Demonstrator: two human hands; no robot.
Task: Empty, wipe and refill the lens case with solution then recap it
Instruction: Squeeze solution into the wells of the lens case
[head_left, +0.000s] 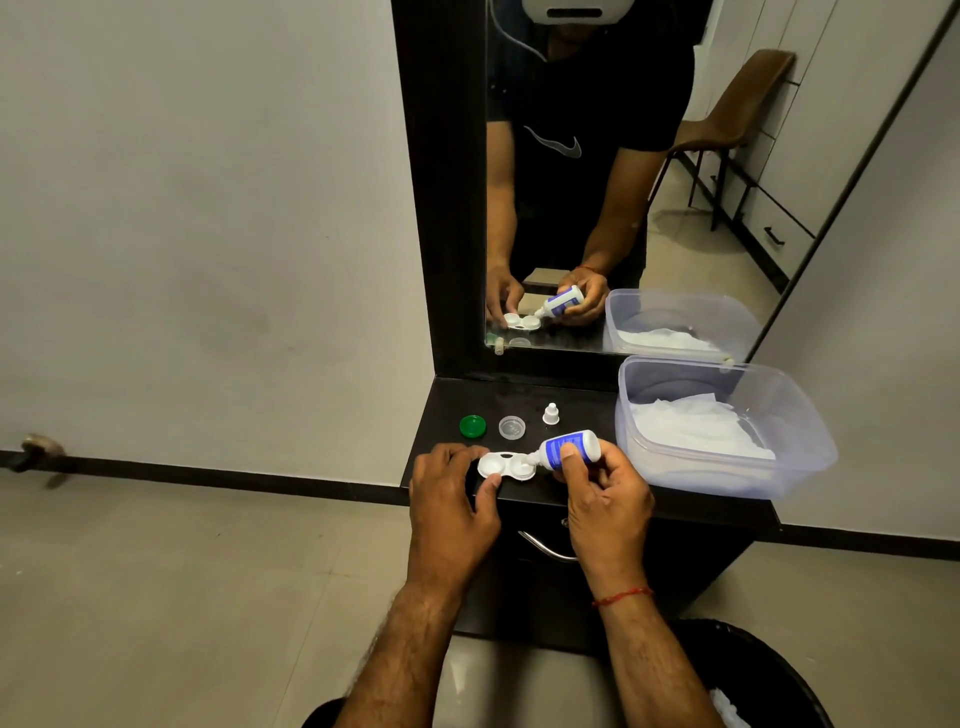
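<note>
Now uncapped, the white lens case (506, 466) shows two open wells.

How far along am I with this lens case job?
Seemingly done: the green cap and clear cap are off, lying on the dresser top, and crumpled tissue in the tub hints at wiping. In hand: the left hand steadies the lens case while the right hand tips the solution bottle, nozzle at the well nearest it. Left: finish filling, then recap the case and bottle; the bottle cap stands behind.
</note>
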